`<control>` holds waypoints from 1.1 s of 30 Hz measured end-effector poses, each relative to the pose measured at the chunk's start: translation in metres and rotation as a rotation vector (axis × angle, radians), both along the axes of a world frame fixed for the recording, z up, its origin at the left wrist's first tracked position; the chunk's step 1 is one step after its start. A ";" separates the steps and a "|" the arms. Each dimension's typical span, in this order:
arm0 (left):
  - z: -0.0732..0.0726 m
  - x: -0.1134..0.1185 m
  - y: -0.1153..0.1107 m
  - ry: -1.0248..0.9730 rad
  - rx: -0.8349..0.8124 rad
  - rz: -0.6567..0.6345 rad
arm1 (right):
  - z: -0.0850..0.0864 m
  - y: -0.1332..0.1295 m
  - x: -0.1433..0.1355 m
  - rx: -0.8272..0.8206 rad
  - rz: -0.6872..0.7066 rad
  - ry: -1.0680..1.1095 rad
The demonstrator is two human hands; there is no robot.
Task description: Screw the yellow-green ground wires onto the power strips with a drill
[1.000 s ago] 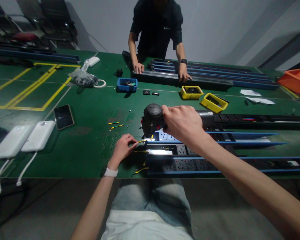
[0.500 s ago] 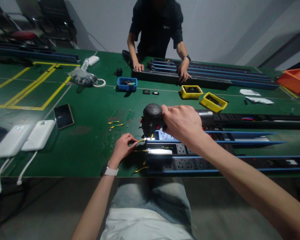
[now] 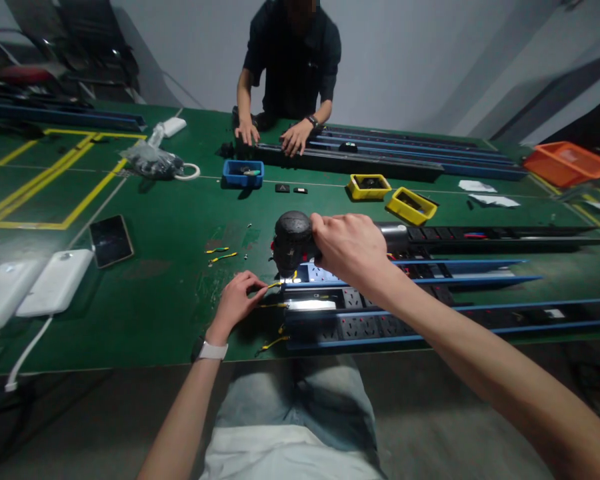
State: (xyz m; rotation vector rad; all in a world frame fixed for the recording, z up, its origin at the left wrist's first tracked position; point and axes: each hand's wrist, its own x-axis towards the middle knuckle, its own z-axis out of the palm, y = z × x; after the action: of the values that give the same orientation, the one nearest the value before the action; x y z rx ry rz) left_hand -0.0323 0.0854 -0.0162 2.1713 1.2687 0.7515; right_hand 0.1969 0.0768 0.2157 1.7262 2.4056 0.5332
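Note:
My right hand [image 3: 353, 247] is wrapped round a black power tool [image 3: 293, 241], held upright over the left end of a socket strip [image 3: 325, 272] with blue edges. The tool's tip is hidden, and light falls under it. At the strip's end, my left hand [image 3: 240, 300] pinches a short yellow-green wire [image 3: 275, 285]. Nearer me lie another blue-edged strip [image 3: 363, 327] and more yellow-green wires [image 3: 273, 344] at its end. Two loose wires [image 3: 223, 257] rest on the green table beyond my left hand.
A person's hands [image 3: 296, 137] rest on a long black profile [image 3: 365, 164] across the table. A blue bin [image 3: 243, 173], yellow bins [image 3: 369, 187], an orange bin [image 3: 570, 164], a phone [image 3: 111, 241] and white devices [image 3: 55, 283] stand around.
The view has shifted, so most things sit further left. The other person's hand on the right has moved along the profile towards their other hand. My hands keep their holds.

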 end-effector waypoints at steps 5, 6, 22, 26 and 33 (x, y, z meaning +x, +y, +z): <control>0.001 0.001 0.000 0.004 0.005 -0.001 | 0.000 -0.001 0.000 0.006 0.000 0.003; 0.001 0.001 0.000 0.009 -0.001 -0.001 | 0.000 -0.002 0.000 0.001 0.003 0.004; 0.003 0.002 -0.001 -0.007 0.000 0.004 | 0.000 -0.008 -0.001 0.027 0.015 0.024; 0.001 0.000 -0.001 -0.006 0.003 -0.003 | -0.001 -0.006 0.000 0.009 0.021 0.055; -0.006 -0.001 0.000 -0.005 0.005 -0.008 | 0.000 -0.003 0.002 -0.020 0.015 0.092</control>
State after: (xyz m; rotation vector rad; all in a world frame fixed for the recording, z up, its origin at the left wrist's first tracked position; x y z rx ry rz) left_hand -0.0334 0.0855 -0.0226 2.1758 1.2565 0.7570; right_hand 0.1991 0.0739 0.2152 1.7637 2.4784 0.4397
